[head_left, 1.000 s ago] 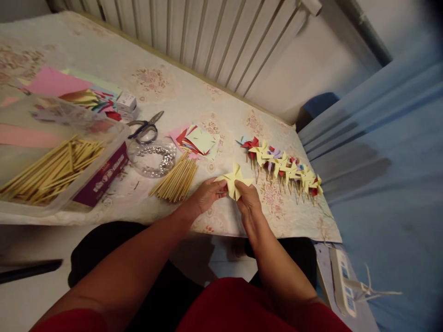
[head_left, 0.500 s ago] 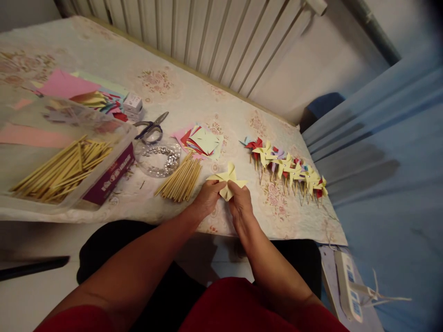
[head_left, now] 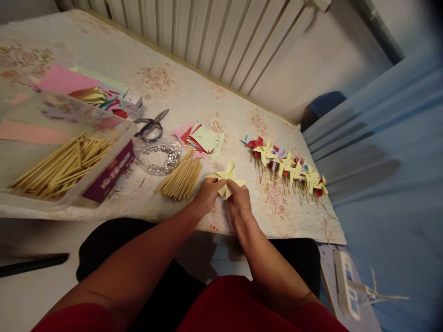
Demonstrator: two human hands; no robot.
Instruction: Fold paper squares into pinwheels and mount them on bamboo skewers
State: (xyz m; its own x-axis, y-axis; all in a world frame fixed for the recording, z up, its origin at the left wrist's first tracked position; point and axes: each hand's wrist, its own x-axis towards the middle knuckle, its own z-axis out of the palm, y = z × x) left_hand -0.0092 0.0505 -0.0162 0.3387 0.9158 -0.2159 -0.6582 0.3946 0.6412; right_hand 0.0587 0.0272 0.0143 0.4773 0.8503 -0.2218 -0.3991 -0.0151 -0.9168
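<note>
A pale yellow paper pinwheel (head_left: 226,175) is pinched between my left hand (head_left: 206,196) and my right hand (head_left: 238,204), just above the near edge of the table (head_left: 166,83). Both hands have their fingers closed on its folded centre. A loose bundle of wooden sticks (head_left: 180,178) lies just left of my left hand. To the right of my hands lies a row of finished pinwheels (head_left: 287,166) in yellow, red and purple, on sticks.
Cut paper squares (head_left: 200,138), a clear dish of silver pins (head_left: 158,156), scissors (head_left: 151,125) and a small white box (head_left: 133,100) lie behind the sticks. A clear tub of sticks (head_left: 58,163) sits at left, coloured paper sheets (head_left: 65,79) beyond. A power strip (head_left: 344,288) lies lower right.
My hands and the yellow pinwheel have drifted slightly left in view and the pinwheel has turned a little between my fingers. Nothing else on the table has moved.
</note>
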